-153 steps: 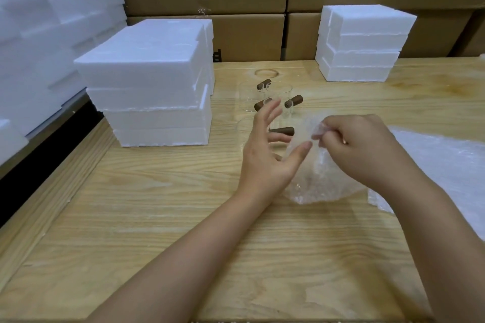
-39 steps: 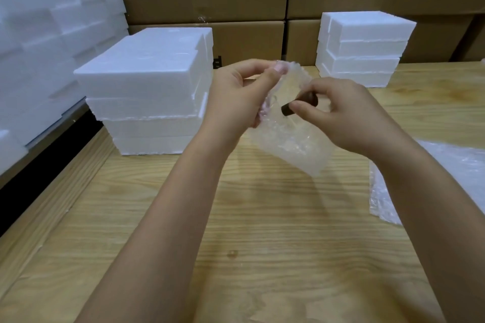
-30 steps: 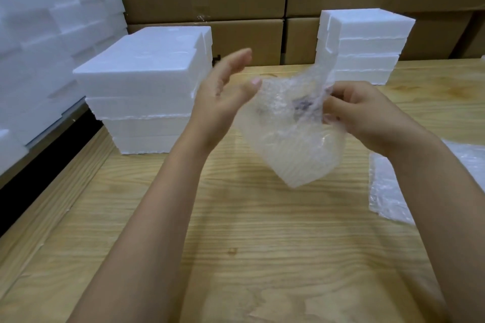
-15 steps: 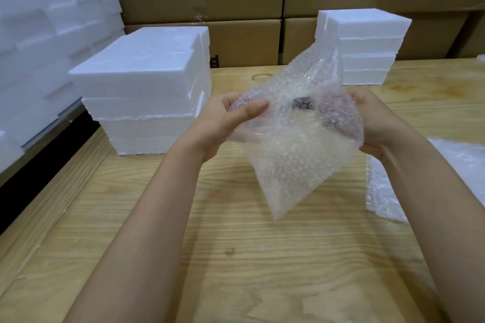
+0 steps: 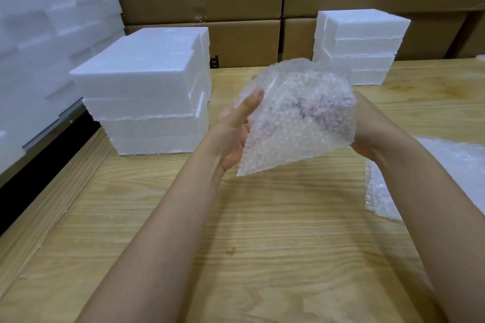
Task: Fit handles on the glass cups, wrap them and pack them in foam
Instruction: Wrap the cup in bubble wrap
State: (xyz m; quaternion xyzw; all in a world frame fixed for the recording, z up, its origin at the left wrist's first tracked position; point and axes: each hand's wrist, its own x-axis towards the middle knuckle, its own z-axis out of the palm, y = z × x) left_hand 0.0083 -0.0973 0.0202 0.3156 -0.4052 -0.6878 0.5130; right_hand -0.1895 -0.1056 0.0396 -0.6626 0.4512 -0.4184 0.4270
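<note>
The glass cup (image 5: 304, 110) is just a dark smudge inside the bubble wrap (image 5: 294, 139), held up above the tabletop (image 5: 262, 217). The left hand (image 5: 233, 131) grips the wrap's edge, thumb up front. The right hand (image 5: 367, 126) is mostly buried behind it, so I can't tell its grip.

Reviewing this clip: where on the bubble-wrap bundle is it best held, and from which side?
Grip the bubble-wrap bundle round its bulging upper half, where a dark handle shows through, coming from both sides as the left hand and right hand do. The flat lower corner hangs limp and looks empty; pinching there would probably let the load swing.
</note>
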